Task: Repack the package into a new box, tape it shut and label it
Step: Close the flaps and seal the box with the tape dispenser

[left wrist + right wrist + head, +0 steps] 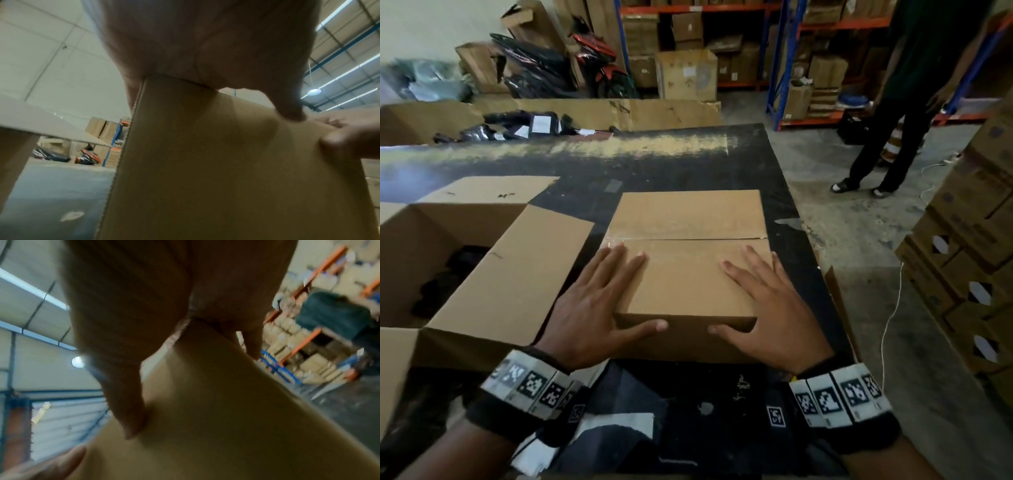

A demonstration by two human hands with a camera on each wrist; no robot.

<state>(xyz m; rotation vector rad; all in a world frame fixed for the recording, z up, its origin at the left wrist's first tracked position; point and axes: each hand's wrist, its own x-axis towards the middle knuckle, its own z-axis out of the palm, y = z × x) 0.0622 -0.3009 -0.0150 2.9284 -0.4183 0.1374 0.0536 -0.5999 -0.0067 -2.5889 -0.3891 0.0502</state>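
A closed brown cardboard box [688, 219] sits in the middle of the black table [688, 161], its two top flaps meeting at a seam [688, 238] across the middle. My left hand [592, 308] lies on the box's near left corner, fingers straight on top and thumb along the front wall. My right hand [770, 308] mirrors it on the near right corner. The left wrist view shows the left palm [205, 40] over the box [226, 162]. In the blurred right wrist view the right palm [144, 305] presses the box [205, 418].
A large open carton [510, 274] with dark items inside stands touching the table's left side. Dark bags and white papers [619, 421] lie at the near edge. A person [893, 120] stands at the back right by shelving. Stacked cartons [969, 240] line the right.
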